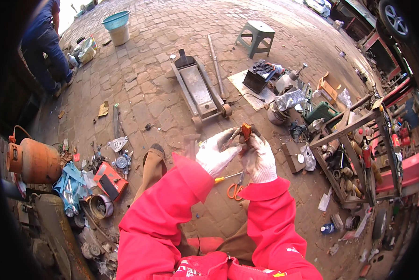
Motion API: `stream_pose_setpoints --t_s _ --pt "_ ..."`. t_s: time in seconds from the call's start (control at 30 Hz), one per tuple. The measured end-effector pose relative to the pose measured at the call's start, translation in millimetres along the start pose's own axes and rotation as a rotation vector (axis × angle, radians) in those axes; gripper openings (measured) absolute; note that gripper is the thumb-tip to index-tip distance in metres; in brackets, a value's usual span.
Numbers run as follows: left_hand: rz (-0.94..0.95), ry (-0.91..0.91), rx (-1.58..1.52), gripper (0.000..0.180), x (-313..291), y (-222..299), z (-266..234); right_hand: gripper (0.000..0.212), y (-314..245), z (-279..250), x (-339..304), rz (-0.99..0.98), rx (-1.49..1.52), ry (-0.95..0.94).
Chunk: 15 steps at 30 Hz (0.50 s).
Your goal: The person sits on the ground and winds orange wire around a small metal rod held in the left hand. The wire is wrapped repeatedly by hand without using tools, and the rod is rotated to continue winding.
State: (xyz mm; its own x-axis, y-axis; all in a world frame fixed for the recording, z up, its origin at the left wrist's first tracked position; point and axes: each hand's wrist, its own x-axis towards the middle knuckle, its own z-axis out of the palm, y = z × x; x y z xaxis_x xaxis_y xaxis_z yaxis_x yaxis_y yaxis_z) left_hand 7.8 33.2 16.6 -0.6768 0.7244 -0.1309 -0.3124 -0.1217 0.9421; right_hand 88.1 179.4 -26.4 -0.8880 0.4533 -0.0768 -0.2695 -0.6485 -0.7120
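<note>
White, dirt-stained gloves cover both of my hands, which meet in front of me above the brick paving. A small dark part with copper-orange windings point(246, 130) is held up between them. My left hand point(215, 154) grips it from the left with bent fingers. On the other side, my right hand point(259, 161) has its fingers closed around it; the gloves hide much of its shape. Below the hands lie orange-handled scissors point(235, 192) and a screwdriver with a yellow handle point(219, 179), both partly covered by my right wrist and sleeve.
Ahead lies a trolley jack point(194, 88), with a green stool point(259, 28) beyond. A cluttered metal frame point(386, 144) stands right. Left are an orange gas cylinder point(40, 161) and a red box point(110, 179). Someone in blue point(44, 42) stands far left near a bucket point(120, 35).
</note>
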Motion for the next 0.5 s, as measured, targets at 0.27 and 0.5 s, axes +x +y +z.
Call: stream_pose_setpoints --t_s 0.27,0.5 --pt "-0.069 0.018 0.092 0.047 3 -1 -1 0.026 -6 25 -6 -0.036 0.031 0.07" --pt "-0.131 -0.009 -0.056 0.037 2 -7 0 0.023 3 36 -9 -0.21 -0.095 0.189"
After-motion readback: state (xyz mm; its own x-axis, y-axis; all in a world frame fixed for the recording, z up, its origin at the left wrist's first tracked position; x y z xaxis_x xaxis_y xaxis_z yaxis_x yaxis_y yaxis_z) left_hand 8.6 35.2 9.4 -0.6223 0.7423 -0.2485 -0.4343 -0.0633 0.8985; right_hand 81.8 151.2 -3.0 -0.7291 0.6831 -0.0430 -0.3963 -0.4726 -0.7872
